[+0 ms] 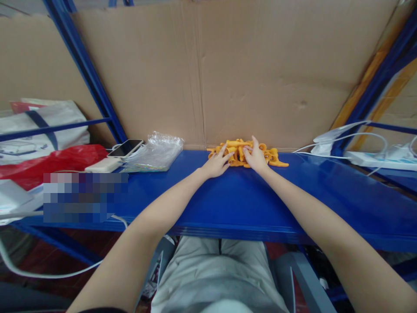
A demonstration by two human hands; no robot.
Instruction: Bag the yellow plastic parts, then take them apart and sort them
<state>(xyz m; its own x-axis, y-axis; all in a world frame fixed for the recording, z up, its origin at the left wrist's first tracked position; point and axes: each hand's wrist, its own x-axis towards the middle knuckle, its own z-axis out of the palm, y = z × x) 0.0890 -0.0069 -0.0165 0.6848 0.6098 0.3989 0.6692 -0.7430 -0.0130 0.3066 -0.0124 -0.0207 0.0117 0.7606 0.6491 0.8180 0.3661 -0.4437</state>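
Note:
A heap of orange-yellow plastic pieces (240, 152) lies at the back of the blue shelf, close to the cardboard wall. Some pieces look long, others have rounded ends; their exact kind is too small to make out. My left hand (216, 164) rests at the heap's left front with its fingers apart, touching the pieces. On the right side, my right hand (256, 157) reaches over the heap, thumb and fingers spread among the pieces. Neither hand visibly grips a piece, and part of the heap is hidden behind the fingers.
Left of the heap on the blue shelf (234, 204) are clear plastic bags (156, 152), a phone (126, 148), a white power bank-like block (103, 165) and a red plastic bag (74, 158). White cables and a power strip (381, 160) lie right. Cardboard (260, 78) closes off the back.

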